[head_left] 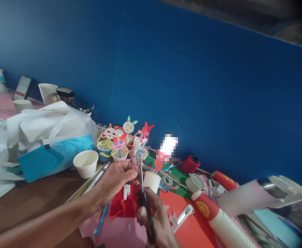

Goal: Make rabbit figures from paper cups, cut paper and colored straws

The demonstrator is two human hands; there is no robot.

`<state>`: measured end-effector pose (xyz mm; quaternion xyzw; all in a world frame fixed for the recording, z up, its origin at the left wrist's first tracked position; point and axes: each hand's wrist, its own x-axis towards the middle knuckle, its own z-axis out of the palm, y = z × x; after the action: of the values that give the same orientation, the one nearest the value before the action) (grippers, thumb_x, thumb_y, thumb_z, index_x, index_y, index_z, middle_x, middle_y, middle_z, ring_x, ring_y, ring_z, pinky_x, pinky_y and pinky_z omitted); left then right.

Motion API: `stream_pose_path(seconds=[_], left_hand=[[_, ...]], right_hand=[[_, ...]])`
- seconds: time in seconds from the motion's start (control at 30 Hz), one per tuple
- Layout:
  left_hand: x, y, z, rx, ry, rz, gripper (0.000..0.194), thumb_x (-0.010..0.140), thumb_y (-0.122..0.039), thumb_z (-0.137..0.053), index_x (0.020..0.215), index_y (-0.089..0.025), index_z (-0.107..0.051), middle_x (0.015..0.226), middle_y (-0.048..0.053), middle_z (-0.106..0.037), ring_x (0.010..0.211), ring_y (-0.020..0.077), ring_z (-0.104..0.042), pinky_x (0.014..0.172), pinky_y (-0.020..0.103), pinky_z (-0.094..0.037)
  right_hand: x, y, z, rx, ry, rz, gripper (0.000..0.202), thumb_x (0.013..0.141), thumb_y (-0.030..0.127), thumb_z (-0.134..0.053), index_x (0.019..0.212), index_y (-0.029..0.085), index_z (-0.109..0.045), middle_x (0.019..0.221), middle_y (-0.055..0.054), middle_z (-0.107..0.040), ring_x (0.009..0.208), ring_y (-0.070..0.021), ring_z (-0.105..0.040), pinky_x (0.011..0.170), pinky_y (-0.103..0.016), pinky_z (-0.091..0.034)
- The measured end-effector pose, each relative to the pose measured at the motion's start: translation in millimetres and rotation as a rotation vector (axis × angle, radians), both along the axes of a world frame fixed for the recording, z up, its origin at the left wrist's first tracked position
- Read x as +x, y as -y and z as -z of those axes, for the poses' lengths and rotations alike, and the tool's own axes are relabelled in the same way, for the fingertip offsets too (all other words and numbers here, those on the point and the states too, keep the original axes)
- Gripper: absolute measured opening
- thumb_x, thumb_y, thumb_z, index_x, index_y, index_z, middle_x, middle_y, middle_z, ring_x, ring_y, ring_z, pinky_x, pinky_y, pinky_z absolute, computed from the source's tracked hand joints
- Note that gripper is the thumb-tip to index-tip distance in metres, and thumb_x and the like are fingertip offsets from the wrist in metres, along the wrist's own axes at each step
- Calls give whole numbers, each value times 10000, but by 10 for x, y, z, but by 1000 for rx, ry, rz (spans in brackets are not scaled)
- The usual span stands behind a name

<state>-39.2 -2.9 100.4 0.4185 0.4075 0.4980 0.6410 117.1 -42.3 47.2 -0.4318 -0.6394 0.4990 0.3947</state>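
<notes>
1. We seem to be at a cutting step: our right hand point(153, 210) is clamped on the scissors point(141, 182), blades upward beside a white cup point(152, 181).
2. Our left hand point(123, 175) pinches its fingertips together; we cannot tell on what.
3. The next cut likely calls for fingertips clear of the blades.

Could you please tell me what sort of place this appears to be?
It looks like a craft workspace, though whether at home or in a workshop I cannot tell. The signs are the scissors in the right hand, the cut-out rabbit face and the orange sheet.
</notes>
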Motion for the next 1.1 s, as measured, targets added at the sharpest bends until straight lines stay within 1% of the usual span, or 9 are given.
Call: stream_pose_path(seconds=[0.1,0.23,0.4,0.5,0.57,0.7,0.83,0.97,1.1], left_hand=[[-12,-5,2,3,-5,19,108,665,-205,-588,592,-136,-550,598,-8,-588,572,113,-538,631,278,-454],[-39,-22,5,-3,-22,46,112,670,-204,-582,590,-140,-536,599,-19,-560,562,108,-524,625,289,-454],[-72,-46,19,17,-76,55,132,668,-214,-588,579,-142,-521,563,-32,-535,525,100,-506,591,280,-450],[-89,-62,36,27,-88,72,121,672,-225,-589,606,-137,-539,578,-17,-568,529,109,-528,576,273,-447],[-100,-74,47,26,-77,79,107,672,-222,-591,623,-136,-550,592,-7,-592,535,112,-542,575,270,-448],[-117,-86,54,6,-60,97,93,669,-218,-604,654,-134,-567,639,12,-632,577,129,-588,617,291,-466],[-111,-77,34,-8,-46,71,117,642,-207,-633,605,-138,-547,670,19,-651,613,140,-610,662,312,-476],[-104,-75,5,2,-56,25,137,613,-169,-635,550,-142,-516,609,-1,-637,550,115,-585,613,281,-475],[-109,-88,3,22,-88,29,119,618,-139,-599,552,-150,-500,546,-19,-615,495,95,-557,543,236,-443]], right_hand=[[-9,-10,-59,-1,-16,-32,512,695,583,-529,1010,180,-560,618,7,-462,567,-136,-430,525,-247,-380],[-22,-21,-113,-18,-42,-50,531,660,612,-546,928,155,-577,579,18,-448,519,-112,-400,472,-224,-346],[-41,-31,-86,-85,-128,-104,487,680,595,-552,880,151,-548,574,28,-430,480,-82,-369,438,-195,-320],[-35,-45,-75,-122,-142,-110,500,676,608,-550,885,154,-536,542,40,-415,454,-80,-354,421,-193,-318],[-9,-52,-87,-85,-136,-113,480,688,598,-547,901,167,-537,572,27,-437,488,-96,-382,452,-208,-346],[78,-67,-147,37,-46,-93,418,754,539,-511,1008,207,-511,715,-8,-492,637,-144,-441,595,-255,-387],[136,-94,-184,68,34,-132,378,799,511,-461,1014,200,-487,716,-3,-477,630,-140,-420,586,-254,-372],[157,-108,-204,53,82,-112,364,796,496,-475,1002,197,-492,776,-17,-486,683,-150,-443,625,-265,-386],[171,-117,-262,52,111,-88,339,786,450,-513,1006,193,-493,818,-28,-511,735,-166,-476,662,-276,-406]])
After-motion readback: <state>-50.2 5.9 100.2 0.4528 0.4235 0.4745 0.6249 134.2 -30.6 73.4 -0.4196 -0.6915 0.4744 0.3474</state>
